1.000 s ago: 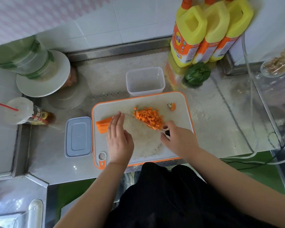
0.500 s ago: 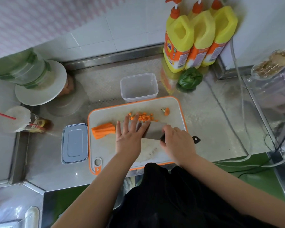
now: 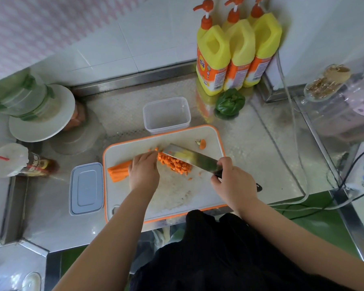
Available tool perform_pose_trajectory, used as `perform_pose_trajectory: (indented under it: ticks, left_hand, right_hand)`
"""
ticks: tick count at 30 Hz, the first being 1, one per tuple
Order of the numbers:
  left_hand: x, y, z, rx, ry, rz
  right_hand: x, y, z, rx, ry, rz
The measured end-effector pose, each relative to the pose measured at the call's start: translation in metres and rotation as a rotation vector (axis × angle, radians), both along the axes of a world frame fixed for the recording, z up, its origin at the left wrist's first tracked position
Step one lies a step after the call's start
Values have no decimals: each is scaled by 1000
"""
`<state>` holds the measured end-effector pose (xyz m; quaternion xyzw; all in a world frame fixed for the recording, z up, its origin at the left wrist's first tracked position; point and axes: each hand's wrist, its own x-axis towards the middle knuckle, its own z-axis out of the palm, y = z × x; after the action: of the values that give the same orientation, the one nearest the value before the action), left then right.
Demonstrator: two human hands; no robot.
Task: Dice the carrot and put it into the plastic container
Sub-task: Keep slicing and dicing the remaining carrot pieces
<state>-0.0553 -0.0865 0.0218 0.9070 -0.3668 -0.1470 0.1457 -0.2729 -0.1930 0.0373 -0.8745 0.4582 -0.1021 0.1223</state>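
A pile of diced carrot point(image 3: 173, 163) lies on the white, orange-rimmed cutting board point(image 3: 177, 196). My right hand point(image 3: 232, 182) grips the handle of a cleaver point(image 3: 192, 157), whose broad blade is tilted over the far side of the dice. My left hand point(image 3: 143, 172) sits at the left edge of the pile, fingers bent down against the dice. Uncut carrot sticks point(image 3: 119, 171) lie left of that hand. The clear plastic container point(image 3: 166, 115) stands empty just beyond the board.
The container's blue-grey lid point(image 3: 86, 187) lies left of the board. A carrot end point(image 3: 202, 143) sits at the board's far right. Yellow detergent bottles point(image 3: 235, 53) and a green pepper point(image 3: 230, 102) stand behind. A sauce bottle point(image 3: 34, 164) lies at left; cables run at right.
The cleaver's blade has come up from lying flat to tilting behind the dice. My left hand has moved left off the blade to the pile's left edge, fingers now bent.
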Motion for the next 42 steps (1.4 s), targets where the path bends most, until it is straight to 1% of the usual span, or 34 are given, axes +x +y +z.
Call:
perform_pose_trajectory:
  ticks: [3,7,9,13,14,15,18,19,22,25,28,30,42]
  left_hand:
    - [-5,1,0,-90,-24,-4]
    - [-4,6,0,-161,10,81]
    - [-1,13,0,-132,28,121]
    - [20,38,0,-138,-53,234]
    - [29,45,-1,-115,-59,266]
    - [39,51,-3,-52,-50,275]
    - [65,66,-11,200,5,141]
    - [71,68,-14,237,25,90]
    - [81,70,-19,264,46,-14]
    - [84,70,-22,223,-14,-34]
    - [82,76,-25,85,-166,-28]
    - [81,80,-29,62,-243,-27]
    - [80,84,-41,45,-311,-45]
  right_hand:
    - [0,2,5,132,-1,-16]
    - [5,5,11,234,-32,-24]
    - [10,7,11,300,-18,-11]
    - [18,14,10,365,-3,4]
    - [21,16,10,372,-5,6]
    - [24,19,10,385,-8,5]
    - [32,27,11,442,-23,-10]
    - [34,29,12,459,-20,-20]
    - [38,35,15,481,9,-27]
    - [39,39,14,462,2,-20]
    - [41,42,9,458,-3,-39]
    - [42,44,6,451,-2,-38]
    - [53,57,-1,406,-19,0]
